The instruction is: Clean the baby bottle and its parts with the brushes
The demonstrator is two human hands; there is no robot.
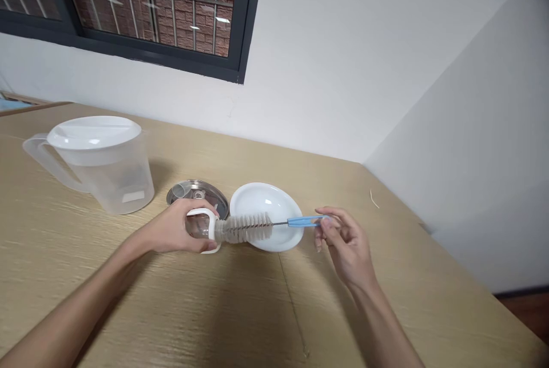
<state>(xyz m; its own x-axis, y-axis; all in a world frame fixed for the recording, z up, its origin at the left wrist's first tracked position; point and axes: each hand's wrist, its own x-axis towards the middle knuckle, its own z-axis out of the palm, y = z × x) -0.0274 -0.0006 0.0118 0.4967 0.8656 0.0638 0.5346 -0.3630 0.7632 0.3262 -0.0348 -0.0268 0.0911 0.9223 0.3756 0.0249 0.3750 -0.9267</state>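
My left hand is wrapped round a clear baby bottle with a white collar, tipped on its side with its mouth to the right. A bottle brush with pale bristles lines up with that mouth, its tip at or just inside the opening. My right hand pinches the brush's blue handle between thumb and fingers. Below and behind the bristles sits a white bowl. A round metal tray holding small clear parts is partly hidden behind my left hand.
A translucent pitcher with a white lid stands at the left. A thin wire-like stick lies on the wooden table in front of the bowl. A small pale strip lies at the right, and a wall rises behind.
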